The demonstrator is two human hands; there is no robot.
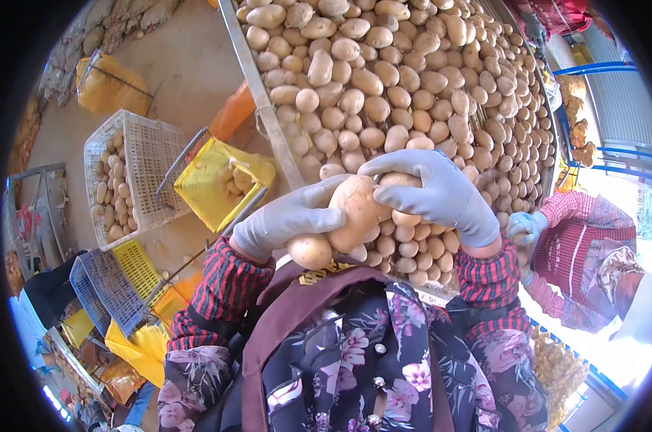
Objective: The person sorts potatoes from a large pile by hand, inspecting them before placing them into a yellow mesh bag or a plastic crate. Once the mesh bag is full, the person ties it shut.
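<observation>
**spudwatch:** Floral apron [362,360] fills the bottom edge, and right above it your two gloved hands meet. Your left hand [286,219] curls around a big potato [356,212], with a smaller potato [310,250] tucked under the fingers.

**binrat:** Yep, and your right hand [441,191] lies spread over the top, fingers draped on another potato [401,180]. The big one's long axis tilts up-right, sitting between both hands, closer to your left palm.

**spudwatch:** Past that you've got the potato table [257,93], a yellow crate [221,183] off left, and a co-worker's sleeve [578,237] on the right.
</observation>
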